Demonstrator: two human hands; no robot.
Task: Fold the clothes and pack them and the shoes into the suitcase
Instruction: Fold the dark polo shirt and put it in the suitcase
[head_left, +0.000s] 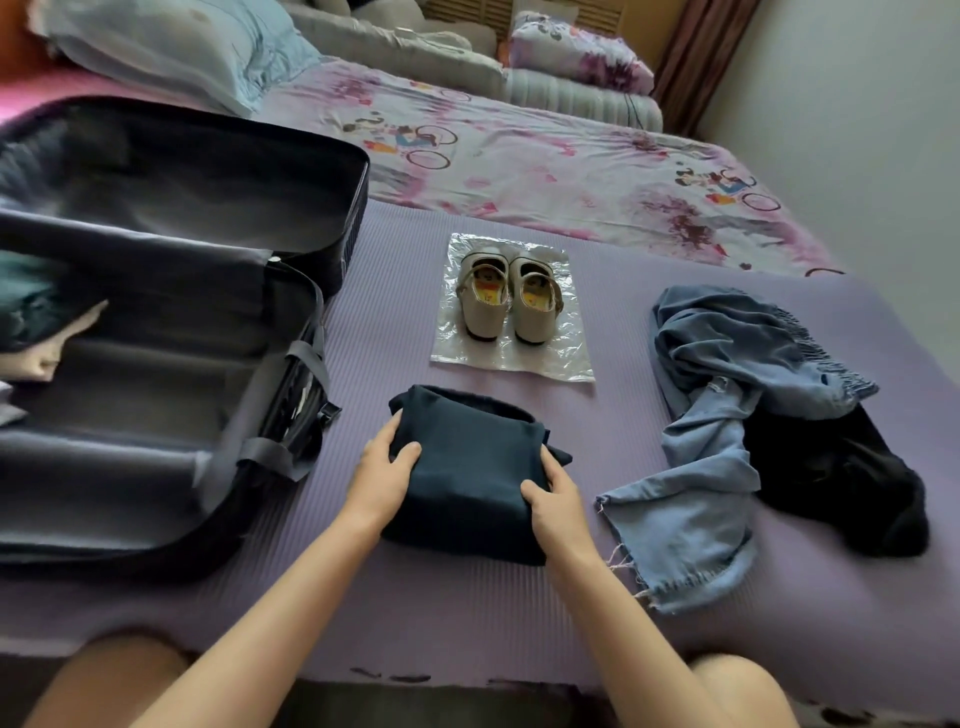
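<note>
Navy folded garment (467, 467), gripped at its edges by left hand (384, 470) and right hand (558, 501); suitcase (171, 301) cut off at left.

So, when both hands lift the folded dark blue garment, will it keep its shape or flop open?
The folded dark blue garment is probably soft and floppy: a loose corner sticks out by the right hand. It would likely sag or unfold unless the left hand grips its other edge too.

Soft daylight, glare on plastic sheet (551, 354), edges bent, perhaps blurred
</note>
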